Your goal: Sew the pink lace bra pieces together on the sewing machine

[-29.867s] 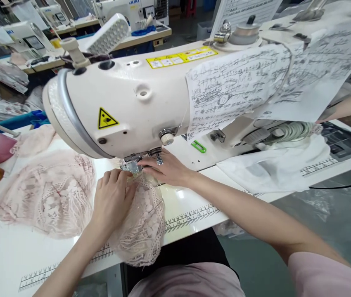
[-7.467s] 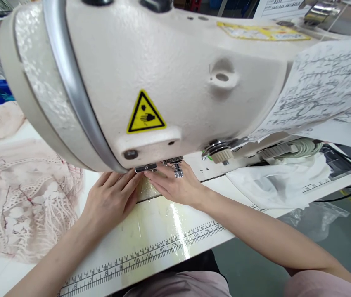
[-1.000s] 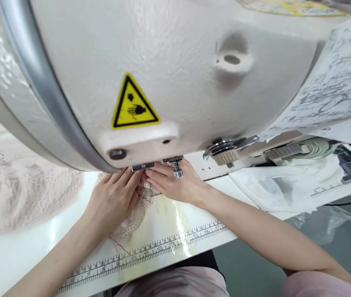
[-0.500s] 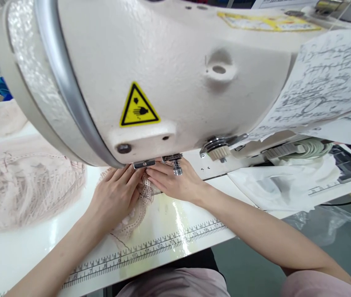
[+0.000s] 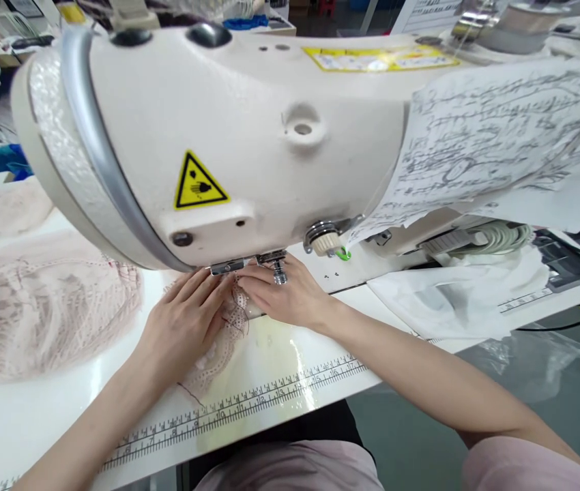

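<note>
A strip of pale pink lace (image 5: 223, 344) lies on the white table under the head of a sewing machine (image 5: 249, 157). My left hand (image 5: 185, 317) rests flat over the lace's left side, fingers stretched toward the needle area. From the right, my right hand (image 5: 293, 293) lies with its fingers extended beside the lace's upper end. The fingertips of both hands are partly hidden beneath the machine head, and so is the needle. A loose dark red thread (image 5: 191, 394) trails from the lace's lower end.
A heap of sheer pink fabric (image 5: 49, 314) spreads over the table at left. White cloth (image 5: 458, 300) lies at right near a coil of pale green tape (image 5: 505, 240). A printed ruler (image 5: 239, 406) follows the front edge. Handwritten paper (image 5: 479, 143) covers the machine arm.
The view has shifted, showing more of the machine's top and a small green item behind the tension knob. Both hands stay in nearly the same place on and beside the lace.
</note>
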Demonstrator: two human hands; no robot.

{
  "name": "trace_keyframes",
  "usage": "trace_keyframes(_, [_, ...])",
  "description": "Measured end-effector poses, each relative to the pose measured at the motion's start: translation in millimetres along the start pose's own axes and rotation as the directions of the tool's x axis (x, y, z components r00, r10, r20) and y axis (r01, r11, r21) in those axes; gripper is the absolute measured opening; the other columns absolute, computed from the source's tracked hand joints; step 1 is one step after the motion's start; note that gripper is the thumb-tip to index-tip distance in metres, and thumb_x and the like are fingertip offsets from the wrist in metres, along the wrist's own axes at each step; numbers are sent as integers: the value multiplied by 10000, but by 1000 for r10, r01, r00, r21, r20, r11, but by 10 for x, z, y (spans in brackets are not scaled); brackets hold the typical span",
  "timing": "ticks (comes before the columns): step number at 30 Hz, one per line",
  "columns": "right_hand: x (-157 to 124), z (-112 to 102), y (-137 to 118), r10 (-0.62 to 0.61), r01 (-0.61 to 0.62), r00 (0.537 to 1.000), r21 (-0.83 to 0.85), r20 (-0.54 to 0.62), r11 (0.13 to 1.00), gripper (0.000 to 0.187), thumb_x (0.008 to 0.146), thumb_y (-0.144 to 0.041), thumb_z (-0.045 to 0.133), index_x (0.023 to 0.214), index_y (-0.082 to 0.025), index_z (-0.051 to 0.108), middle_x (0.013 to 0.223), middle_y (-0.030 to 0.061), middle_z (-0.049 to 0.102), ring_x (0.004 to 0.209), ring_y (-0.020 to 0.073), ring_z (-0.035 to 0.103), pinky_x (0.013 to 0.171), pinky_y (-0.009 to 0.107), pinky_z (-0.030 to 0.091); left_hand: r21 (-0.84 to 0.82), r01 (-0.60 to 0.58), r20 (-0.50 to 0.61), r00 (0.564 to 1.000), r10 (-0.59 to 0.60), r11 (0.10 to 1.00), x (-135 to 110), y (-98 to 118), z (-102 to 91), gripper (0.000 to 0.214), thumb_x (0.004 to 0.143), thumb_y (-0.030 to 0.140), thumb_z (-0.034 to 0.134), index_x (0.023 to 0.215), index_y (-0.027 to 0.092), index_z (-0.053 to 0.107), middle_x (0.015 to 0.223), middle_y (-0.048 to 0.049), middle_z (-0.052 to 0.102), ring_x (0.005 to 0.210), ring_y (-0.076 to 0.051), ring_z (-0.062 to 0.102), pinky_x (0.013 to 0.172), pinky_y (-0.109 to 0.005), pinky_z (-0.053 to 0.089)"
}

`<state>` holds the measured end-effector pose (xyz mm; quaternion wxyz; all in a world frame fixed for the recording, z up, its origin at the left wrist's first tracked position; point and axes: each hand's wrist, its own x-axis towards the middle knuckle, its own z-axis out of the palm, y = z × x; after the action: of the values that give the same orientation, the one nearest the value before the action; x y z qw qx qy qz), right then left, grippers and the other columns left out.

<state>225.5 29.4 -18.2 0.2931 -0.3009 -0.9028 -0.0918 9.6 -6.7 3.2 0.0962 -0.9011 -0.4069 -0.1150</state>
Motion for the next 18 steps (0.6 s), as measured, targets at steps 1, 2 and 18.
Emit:
trace_keyframes(1, [-3,-9,8,3,-4,1000,14,9,1000,244,875,-86,462,976,-175,666,992,1,737,852,161,640,915,333,436,14,-23,-10,1000,23,1000,12,0,-68,421,956,234,444,1361,130,503,1293,-125,630,1205,-292,581,986,-477,484])
trace_keyframes(2, [-5,-20,16,6,-6,1000,27,25,1000,284,856,-61,440,1011,-171,651,946,7,734,839,163,630,903,333,437,26,-53,-19,998,54,998,18,-2,-146,399,949,220,464,1336,143,525,1269,-110,648,1181,-286,596,966,-474,488])
trace_keyframes(18, [-12,-91,44,-214,126,950,347,229,929,282,786,-108,477,1026,-178,605,1062,27,646,931,166,534,901,368,405,-162,80,8,997,-80,984,-906,197,-560,405,939,137,458,1332,228,487,1181,-62,696,974,-170,692,761,-237,539])
